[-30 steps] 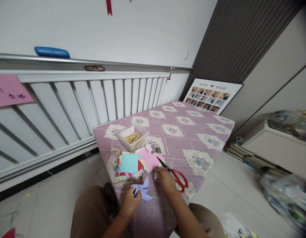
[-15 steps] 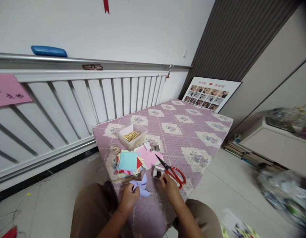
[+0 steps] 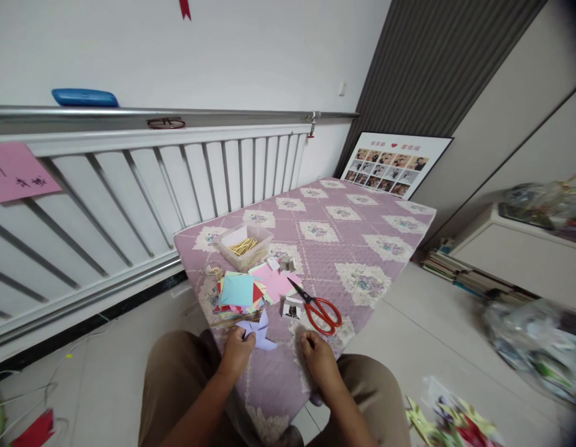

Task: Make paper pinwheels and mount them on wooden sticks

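Observation:
My left hand [image 3: 237,349] is closed on a pale purple folded paper pinwheel [image 3: 256,328] at the near edge of the purple quilted table [image 3: 343,248]. My right hand [image 3: 317,356] rests closed on the cloth a little to the right, its fingers pinched on something I cannot make out. Just beyond it sit a small white box [image 3: 291,308] and red-handled scissors [image 3: 321,309]. A stack of coloured paper squares [image 3: 241,292] lies behind the pinwheel.
A clear tub of thin wooden sticks [image 3: 243,244] and a small round container [image 3: 215,272] stand behind the paper. A white slatted railing [image 3: 129,186] runs on the left. A framed photo board [image 3: 393,167] leans at the far end. Bags and paper lie on the floor at right.
Both hands have drawn back toward me. My right hand has left the scissors and the small white box and now rests near the table's front edge. The pinwheel came with my left hand.

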### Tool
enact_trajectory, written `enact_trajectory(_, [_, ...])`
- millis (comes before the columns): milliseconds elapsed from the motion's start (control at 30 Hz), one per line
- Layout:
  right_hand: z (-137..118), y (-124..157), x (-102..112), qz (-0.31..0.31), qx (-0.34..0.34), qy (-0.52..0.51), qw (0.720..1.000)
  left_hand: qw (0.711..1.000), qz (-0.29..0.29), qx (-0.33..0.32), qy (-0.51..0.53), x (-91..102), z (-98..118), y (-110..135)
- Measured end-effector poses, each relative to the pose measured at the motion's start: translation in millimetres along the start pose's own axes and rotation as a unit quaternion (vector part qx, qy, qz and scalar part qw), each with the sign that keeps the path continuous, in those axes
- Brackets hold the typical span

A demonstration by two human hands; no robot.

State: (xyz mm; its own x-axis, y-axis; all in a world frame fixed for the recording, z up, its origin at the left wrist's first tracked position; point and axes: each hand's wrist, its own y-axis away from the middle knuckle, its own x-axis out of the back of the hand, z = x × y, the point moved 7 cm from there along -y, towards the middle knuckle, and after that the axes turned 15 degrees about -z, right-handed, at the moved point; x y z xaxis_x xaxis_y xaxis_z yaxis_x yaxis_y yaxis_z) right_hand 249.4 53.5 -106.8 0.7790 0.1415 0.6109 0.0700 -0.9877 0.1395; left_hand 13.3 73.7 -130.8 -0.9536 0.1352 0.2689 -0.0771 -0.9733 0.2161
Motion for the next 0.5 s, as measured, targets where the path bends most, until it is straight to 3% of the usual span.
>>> enact_trajectory(267, [-20.1, -10.8, -1.0, -0.012, 0.046, 0.053, 0.998, 0.994, -0.022, 0.052, 0.09, -10.7, -12.7, 8.1])
enact_trajectory(500, [-23.7, -13.3, -2.1, -0.003, 0.047, -0.022, 0.999, 0.976, -0.037, 0.082, 0.198, -26.9, -1.5, 27.2])
